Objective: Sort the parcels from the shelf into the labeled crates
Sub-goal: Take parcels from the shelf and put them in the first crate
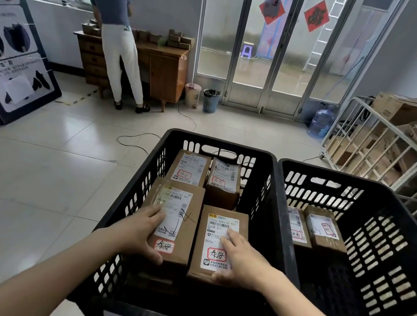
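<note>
Left hand (pixel 143 232) grasps the near-left parcel (pixel 178 207): fingers flat across its top and label, thumb curled over the near edge. Right hand (pixel 240 260) grasps the near-right parcel (pixel 218 229) in like fashion, fingers on the label and thumb hooked at the near edge. Both parcels are brown cardboard with white shipping labels and a red-framed handwritten mark. They stand side by side inside the left crate (pixel 220 143), a black slotted plastic crate.

Behind them in the same crate lie two further parcels (pixel 189 167), labels up, set against the far wall. The right crate (pixel 335 174), touching the left one along its side, holds two small labelled parcels (pixel 324 228) near its far-left corner.

Beyond the crates, a dark cable (pixel 134 138) trails across the tiled floor. To the right, a metal barred cart (pixel 384 135) carries cardboard cartons. A blue water bottle (pixel 321 122) stands by the glass doors (pixel 273 45). Two waste bins (pixel 210 100) stand beside a wooden desk (pixel 166 67) loaded with small boxes. A person (pixel 117 36) stands at the desk, back to the camera.
</note>
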Tool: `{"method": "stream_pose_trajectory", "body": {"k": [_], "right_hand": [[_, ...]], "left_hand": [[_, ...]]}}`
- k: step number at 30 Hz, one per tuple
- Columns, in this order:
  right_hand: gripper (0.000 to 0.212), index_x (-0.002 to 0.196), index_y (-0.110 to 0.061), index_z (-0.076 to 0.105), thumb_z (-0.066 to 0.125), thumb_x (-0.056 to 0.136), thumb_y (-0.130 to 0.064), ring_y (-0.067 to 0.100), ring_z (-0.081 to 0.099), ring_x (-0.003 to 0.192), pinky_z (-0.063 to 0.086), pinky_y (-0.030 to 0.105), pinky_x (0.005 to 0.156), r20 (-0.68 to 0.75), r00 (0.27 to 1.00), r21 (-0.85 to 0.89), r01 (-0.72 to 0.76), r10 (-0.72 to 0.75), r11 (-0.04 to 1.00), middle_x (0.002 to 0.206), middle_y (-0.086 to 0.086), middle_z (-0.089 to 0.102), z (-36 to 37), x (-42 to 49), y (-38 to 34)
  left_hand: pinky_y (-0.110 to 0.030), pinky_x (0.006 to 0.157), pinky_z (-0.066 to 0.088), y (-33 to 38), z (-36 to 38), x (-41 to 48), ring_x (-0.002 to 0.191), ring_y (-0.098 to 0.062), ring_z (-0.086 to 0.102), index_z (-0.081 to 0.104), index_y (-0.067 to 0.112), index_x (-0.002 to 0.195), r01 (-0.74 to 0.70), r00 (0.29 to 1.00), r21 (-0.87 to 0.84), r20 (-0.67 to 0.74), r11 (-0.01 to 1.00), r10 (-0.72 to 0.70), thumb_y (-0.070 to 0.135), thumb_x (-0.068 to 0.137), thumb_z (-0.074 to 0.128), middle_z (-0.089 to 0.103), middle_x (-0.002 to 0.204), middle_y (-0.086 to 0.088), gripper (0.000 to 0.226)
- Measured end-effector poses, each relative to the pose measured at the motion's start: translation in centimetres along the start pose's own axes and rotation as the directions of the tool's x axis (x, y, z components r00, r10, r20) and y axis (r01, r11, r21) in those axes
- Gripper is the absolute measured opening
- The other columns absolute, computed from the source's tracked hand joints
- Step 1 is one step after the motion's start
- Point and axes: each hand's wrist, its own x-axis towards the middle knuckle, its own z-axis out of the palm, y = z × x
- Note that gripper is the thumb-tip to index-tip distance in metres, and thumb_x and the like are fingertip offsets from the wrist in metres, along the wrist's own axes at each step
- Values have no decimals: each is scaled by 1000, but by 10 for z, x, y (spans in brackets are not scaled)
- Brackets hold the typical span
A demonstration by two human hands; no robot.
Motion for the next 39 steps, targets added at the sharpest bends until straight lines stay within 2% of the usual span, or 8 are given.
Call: {"method": "stream_pose_trajectory", "body": {"k": [4,8,11,17,22,27,33,39], "right_hand": [[93,148,-12,13,62,80,-52,23,-2,145,10,37,119,30,999,-24,-19,20,1000,158,12,-1,-10,-8,-7],[86,145,-11,20,62,81,-49,24,12,143,25,39,115,5,999,-36,-46,46,998,156,12,11,-17,-19,-16],[83,145,-10,20,61,83,-45,23,18,142,26,38,114,-45,998,-13,-48,47,999,154,11,17,-18,-29,-22],[78,143,-11,25,61,83,-46,22,27,137,28,36,112,-142,988,33,-49,53,998,150,7,28,-28,-51,-25],[70,141,-13,30,59,85,-43,20,33,134,31,34,109,-235,970,17,-60,62,998,146,4,34,-39,-74,-26],[64,143,-15,32,53,89,-43,20,30,137,27,32,112,-324,937,-28,-148,131,989,149,4,33,-44,-106,-19],[59,142,-16,34,49,91,-43,12,31,136,22,22,110,-466,848,31,-270,253,962,147,-1,37,-38,-164,4],[56,142,-18,35,47,92,-41,10,31,134,21,18,107,-481,746,142,-453,461,880,145,-3,38,-13,-236,24]], "left_hand": [[-32,118,3,6,-5,-7,146,-21,-6,-1,13,149,15,999,0,33,1000,-15,59,66,71,-9,159,-3,120],[-35,118,5,14,-10,-14,146,-22,-4,-2,12,149,30,999,27,43,999,-31,56,71,69,-9,159,-5,114],[-36,118,14,22,-9,-19,146,-21,3,4,13,149,-7,1000,86,-27,996,9,56,72,68,1,158,-4,109],[-36,118,15,36,-16,-32,145,-20,12,10,17,149,-69,991,127,-102,990,82,58,70,68,13,157,-2,106],[-32,107,34,58,-27,-41,132,-15,37,31,22,143,-158,979,116,-113,981,171,56,75,63,40,145,2,82],[-31,104,38,87,-31,-44,127,-15,43,35,24,141,-257,956,163,-101,953,275,52,82,59,47,139,2,70],[-33,100,44,131,-34,-39,123,-17,46,40,23,137,-437,856,315,-140,842,497,52,85,53,51,134,1,61],[-31,100,39,194,-22,-40,128,-16,42,36,23,140,-595,726,348,-154,725,670,52,87,50,49,136,2,63]]}}
